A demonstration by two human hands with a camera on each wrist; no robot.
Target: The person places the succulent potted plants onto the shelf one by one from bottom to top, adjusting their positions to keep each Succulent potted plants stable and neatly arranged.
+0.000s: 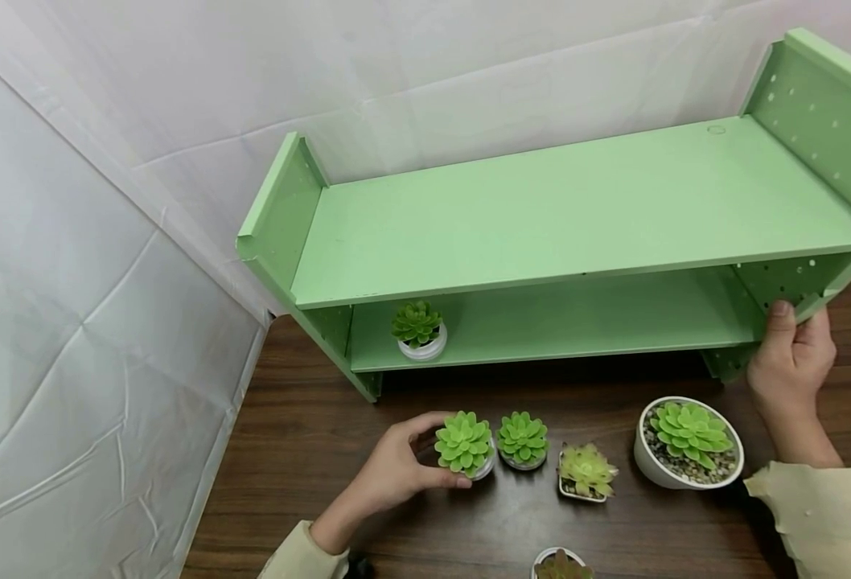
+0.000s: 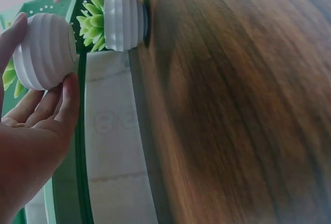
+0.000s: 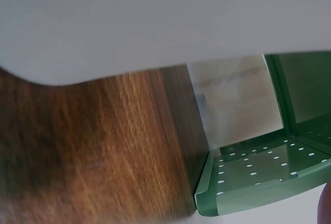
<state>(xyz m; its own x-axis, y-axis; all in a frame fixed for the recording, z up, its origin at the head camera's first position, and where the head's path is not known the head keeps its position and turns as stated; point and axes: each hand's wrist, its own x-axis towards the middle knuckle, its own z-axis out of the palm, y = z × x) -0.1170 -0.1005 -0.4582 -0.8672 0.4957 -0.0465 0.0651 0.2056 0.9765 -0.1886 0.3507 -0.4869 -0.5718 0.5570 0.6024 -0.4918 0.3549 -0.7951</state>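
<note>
The left hand (image 1: 404,466) pinches the white ribbed pot (image 2: 46,53) of a green artificial succulent (image 1: 463,442), thumb at the near side, fingers at the far side. This side grip leaves the leaves uncompressed and the base exposed. In the left wrist view the base is clear of the wooden table (image 1: 288,450). The plant is located near the left part of the green two-tier shelf (image 1: 577,217), just left of a second green succulent (image 1: 523,438).

The right hand (image 1: 795,366) grips the front edge of the shelf's right side panel, thumb on the near face; this hold probably steadies the unit. One potted succulent (image 1: 417,324) stands at the left end of the lower tier. The square-potted succulent (image 1: 587,470) and the large round planter (image 1: 686,446) stand in front of the shelf, apparently within reach.

Visibility limits: the right fingers are largely hidden behind the panel. A reddish-brown succulent (image 1: 561,567) is cut off at the near edge. In the right wrist view, a blurred pale surface, probably the large planter, fills the top; only a sliver of finger shows at the right border.
</note>
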